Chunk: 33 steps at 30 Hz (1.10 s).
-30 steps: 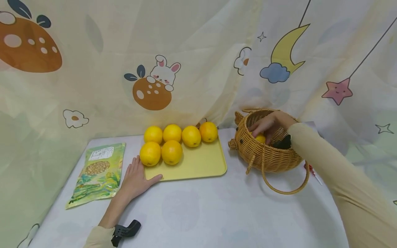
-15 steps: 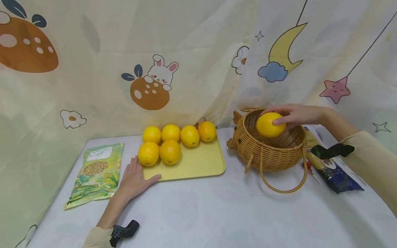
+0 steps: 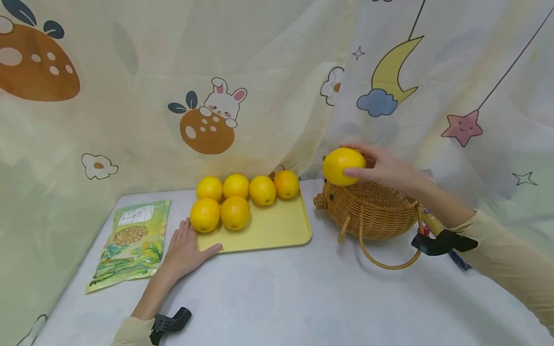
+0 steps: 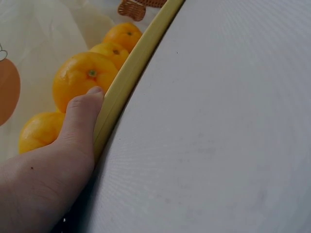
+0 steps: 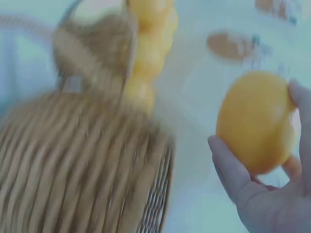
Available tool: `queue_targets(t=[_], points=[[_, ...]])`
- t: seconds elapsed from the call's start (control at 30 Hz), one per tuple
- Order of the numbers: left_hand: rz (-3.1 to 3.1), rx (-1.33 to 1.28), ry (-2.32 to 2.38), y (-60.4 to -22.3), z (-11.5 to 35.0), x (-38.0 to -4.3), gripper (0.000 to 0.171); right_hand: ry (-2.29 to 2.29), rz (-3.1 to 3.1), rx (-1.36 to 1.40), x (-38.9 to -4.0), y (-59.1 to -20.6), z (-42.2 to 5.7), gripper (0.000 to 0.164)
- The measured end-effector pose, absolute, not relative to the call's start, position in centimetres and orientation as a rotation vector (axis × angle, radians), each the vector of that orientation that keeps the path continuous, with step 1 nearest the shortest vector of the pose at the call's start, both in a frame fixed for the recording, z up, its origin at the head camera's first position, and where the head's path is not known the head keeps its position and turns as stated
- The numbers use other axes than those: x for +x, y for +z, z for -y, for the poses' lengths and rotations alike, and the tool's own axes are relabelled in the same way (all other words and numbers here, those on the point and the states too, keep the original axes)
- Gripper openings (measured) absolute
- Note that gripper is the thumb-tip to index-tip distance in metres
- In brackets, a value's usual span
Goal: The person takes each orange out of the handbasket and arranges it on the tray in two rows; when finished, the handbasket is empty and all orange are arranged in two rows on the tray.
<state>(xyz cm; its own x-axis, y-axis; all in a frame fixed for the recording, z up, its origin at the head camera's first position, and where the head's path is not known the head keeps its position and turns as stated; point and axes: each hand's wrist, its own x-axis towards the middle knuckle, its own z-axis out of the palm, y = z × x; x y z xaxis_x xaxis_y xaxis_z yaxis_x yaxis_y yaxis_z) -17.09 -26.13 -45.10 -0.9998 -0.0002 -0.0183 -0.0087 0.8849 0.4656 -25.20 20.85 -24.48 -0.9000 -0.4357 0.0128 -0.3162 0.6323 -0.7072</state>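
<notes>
My right hand (image 3: 383, 168) grips an orange (image 3: 343, 166) in the air above the left rim of the wicker basket (image 3: 376, 216). In the right wrist view the thumb and fingers curl round that orange (image 5: 257, 121). My left hand (image 3: 183, 254) lies with straight fingers against the left end of the yellow tray (image 3: 277, 226). Its thumb reaches over the tray's front edge, close to an orange (image 4: 87, 77) in the left wrist view. Several oranges (image 3: 235, 212) sit on the tray, in a back row and a shorter front row at the left.
A green bag of grain (image 3: 132, 242) lies left of the tray. Behind the basket, partly hidden by my right arm, is another package (image 3: 433, 223). The basket's handle (image 3: 389, 266) hangs down onto the table at the front. A printed curtain (image 3: 277, 96) hangs behind everything.
My right hand has lifted the orange out of the basket and carried it left, over the rim. My left hand stays at the tray's left end.
</notes>
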Motion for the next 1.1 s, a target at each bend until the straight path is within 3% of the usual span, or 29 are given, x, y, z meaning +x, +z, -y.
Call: queue_targets(t=[0.23, 0.53, 0.83, 1.1], points=[[-3.041, 0.007, 0.745, -45.0, 25.9, -17.2, 0.122, -1.209, -2.554, -0.716, -24.6, -25.6, -14.2, 0.064], [-3.033, 0.007, 0.742, -45.0, 25.7, -17.4, 0.122, -1.38, -2.323, -0.742, -24.1, -28.1, -8.3, 0.06], [-3.036, 0.007, 0.735, -44.9, 26.0, -17.3, 0.123, -1.524, -2.157, -0.43, -24.1, -30.2, -5.9, 0.059], [-3.032, 0.001, 0.734, -45.0, 26.2, -17.1, 0.122, -1.487, -2.19, -0.398, -24.6, -31.7, -5.6, 0.061]])
